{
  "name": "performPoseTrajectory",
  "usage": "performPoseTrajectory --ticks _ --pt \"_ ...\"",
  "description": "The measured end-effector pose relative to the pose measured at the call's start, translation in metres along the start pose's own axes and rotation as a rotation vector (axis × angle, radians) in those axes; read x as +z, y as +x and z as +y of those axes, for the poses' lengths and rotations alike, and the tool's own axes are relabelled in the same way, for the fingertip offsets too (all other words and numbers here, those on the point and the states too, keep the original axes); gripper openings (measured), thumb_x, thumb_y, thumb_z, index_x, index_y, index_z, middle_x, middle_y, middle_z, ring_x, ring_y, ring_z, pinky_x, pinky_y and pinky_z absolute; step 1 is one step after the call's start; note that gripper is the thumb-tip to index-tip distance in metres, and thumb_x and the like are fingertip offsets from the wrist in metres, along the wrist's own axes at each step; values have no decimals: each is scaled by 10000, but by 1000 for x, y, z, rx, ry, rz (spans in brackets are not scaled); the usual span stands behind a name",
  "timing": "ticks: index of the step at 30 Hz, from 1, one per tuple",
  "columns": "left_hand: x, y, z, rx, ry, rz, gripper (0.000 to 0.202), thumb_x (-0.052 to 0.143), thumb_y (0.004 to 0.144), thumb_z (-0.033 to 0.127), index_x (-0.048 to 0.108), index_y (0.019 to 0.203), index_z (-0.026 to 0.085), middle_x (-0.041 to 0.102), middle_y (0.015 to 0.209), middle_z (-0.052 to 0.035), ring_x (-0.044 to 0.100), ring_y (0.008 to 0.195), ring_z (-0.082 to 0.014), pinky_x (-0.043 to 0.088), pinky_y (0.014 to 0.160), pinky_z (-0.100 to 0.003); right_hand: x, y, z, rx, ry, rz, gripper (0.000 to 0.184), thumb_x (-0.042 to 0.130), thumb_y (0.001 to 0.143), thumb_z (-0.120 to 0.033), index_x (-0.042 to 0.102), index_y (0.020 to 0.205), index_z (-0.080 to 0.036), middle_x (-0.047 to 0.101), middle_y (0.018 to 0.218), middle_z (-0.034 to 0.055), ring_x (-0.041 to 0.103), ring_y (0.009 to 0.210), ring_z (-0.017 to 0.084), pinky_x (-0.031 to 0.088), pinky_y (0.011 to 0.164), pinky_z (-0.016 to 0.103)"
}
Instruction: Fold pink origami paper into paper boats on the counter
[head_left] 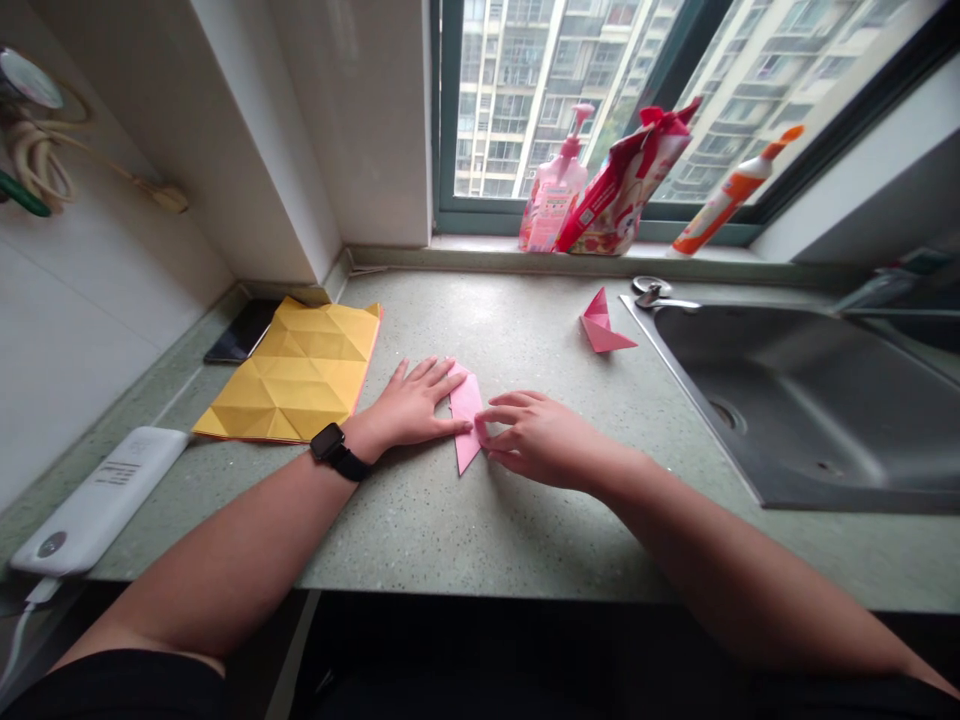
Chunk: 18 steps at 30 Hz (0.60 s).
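A narrow folded piece of pink paper (466, 420) lies on the speckled green countertop (465, 520) in front of me. My left hand (414, 405), with a black watch on its wrist, lies flat with fingers stretched out, pressing on the paper's left edge. My right hand (534, 437) has its fingers curled and pinches the paper's right edge. A finished pink folded paper shape (602, 325) stands farther back, near the sink.
A creased yellow paper sheet (300, 372) lies at the left beside a dark phone (241, 332). A white power bank (97, 500) sits at the near left. A steel sink (802, 400) is at the right. A pink pump bottle (553, 195), red pouch (626, 185) and orange bottle (731, 192) line the windowsill.
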<state>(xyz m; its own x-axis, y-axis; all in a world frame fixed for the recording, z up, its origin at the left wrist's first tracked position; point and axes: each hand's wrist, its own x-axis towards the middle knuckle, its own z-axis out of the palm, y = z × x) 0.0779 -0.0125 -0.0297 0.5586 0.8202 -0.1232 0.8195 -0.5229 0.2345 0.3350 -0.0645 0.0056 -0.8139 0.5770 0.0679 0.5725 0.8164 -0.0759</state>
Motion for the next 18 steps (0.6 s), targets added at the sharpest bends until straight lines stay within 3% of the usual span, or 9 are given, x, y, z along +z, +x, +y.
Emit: performPoseTrajectory --ticks 7,13,18 --pt "0 1 -1 8 -4 1 961 528 990 848 306 1772 337 187 1871 -69 164 1733 -377 32 1388 -664 -2 1 -10 -30 58 8 198 693 1048 -263 890 1036 -257 761 1308 123 680 1159 285 568 1003 459" --pt "3 1 -4 30 -13 7 957 546 1000 820 294 1777 322 180 1873 -83 137 1738 -375 27 1387 -666 -3 1 -20 -28 67 -32 185 713 1040 -302 897 1057 -297 737 1253 127 670 1056 268 580 934 434" --pt "5 1 -5 33 -27 34 907 527 1018 808 328 1764 332 203 1868 -86 167 1732 -374 23 1386 -665 -2 2 -26 -51 133 -35 169 759 1016 -318 890 1123 -324 742 1268 98 677 1080 255 556 1016 435"
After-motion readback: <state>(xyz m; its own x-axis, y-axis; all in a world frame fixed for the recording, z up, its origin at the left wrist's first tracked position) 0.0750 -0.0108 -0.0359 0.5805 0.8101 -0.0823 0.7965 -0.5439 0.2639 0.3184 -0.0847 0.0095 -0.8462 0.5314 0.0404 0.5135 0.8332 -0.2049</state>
